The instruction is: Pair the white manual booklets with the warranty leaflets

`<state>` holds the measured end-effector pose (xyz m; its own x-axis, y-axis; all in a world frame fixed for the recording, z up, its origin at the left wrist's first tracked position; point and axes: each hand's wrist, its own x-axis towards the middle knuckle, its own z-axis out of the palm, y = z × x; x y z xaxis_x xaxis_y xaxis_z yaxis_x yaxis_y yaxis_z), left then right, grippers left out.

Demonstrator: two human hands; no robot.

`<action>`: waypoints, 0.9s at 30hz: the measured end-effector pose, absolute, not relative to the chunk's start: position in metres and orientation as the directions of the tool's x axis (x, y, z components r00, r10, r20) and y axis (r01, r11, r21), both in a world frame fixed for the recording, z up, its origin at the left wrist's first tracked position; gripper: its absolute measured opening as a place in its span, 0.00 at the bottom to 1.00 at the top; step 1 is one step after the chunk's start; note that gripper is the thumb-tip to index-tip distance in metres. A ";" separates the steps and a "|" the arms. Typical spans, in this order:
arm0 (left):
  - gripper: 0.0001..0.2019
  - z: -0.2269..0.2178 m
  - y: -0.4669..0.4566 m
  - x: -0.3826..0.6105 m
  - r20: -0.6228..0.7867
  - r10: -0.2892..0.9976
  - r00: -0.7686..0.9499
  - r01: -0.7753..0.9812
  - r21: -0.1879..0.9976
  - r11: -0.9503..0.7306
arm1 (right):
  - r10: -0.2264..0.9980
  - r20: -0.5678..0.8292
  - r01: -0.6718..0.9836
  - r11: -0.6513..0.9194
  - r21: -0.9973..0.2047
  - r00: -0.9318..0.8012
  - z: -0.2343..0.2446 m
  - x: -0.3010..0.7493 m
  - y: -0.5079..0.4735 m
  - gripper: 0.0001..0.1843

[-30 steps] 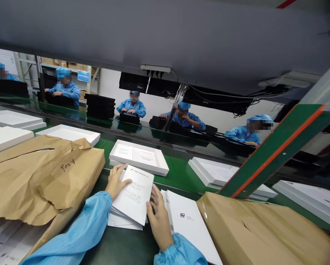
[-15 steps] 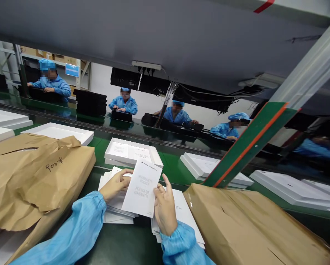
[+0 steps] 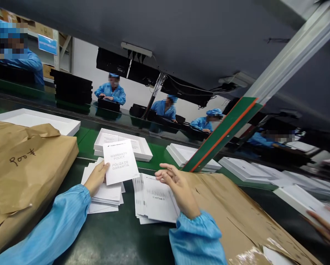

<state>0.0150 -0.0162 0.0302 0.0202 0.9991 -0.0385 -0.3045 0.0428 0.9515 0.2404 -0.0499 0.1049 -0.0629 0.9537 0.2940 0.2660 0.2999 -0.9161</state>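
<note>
My left hand (image 3: 96,177) grips a white warranty policy booklet (image 3: 120,162) by its left edge, thumb on the front. The booklet is tilted up over a stack of white booklets (image 3: 106,195) on the dark green work surface. My right hand (image 3: 178,187) holds nothing; its fingers are spread and slightly curled above the right edge of a pile of manuals (image 3: 158,200). Whether a fingertip touches the top manual I cannot tell. Behind the warranty booklet stands an open white box (image 3: 144,149) with printed booklets inside, partly hidden by it.
Brown paper packages flank me, one on the left (image 3: 43,165) and one on the right (image 3: 222,206). A green post (image 3: 222,134) slants across the right. White boxes (image 3: 192,158) line the belt. Another person's hand (image 3: 325,224) holds a white box at far right. Co-workers in blue sit opposite.
My right hand has let go of the warranty booklet and moved right, over the manuals. The booklet stays in my left hand. The whole view has shifted, and another person's hand appears at right.
</note>
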 end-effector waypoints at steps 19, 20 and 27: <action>0.16 0.020 -0.014 0.017 -0.022 1.000 -0.019 -0.332 0.943 0.014 | 0.855 0.491 0.877 0.096 -0.470 0.169 0.074 0.303 -0.100 0.24; 0.16 0.020 -0.014 0.017 -0.017 1.000 -0.020 -0.330 0.944 0.010 | 0.831 0.519 0.881 0.079 -0.466 0.200 0.069 0.303 -0.098 0.24; 0.17 0.017 -0.012 0.017 0.020 1.000 -0.021 -0.317 0.948 -0.026 | 0.846 0.463 0.872 -0.006 -0.489 0.265 0.064 0.309 -0.088 0.28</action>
<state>0.0167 -0.0118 0.0169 -0.0208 0.9996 0.0203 -0.3172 -0.0258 0.9480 0.3090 -0.0884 0.0636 0.2653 0.8457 0.4630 0.8724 -0.0061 -0.4888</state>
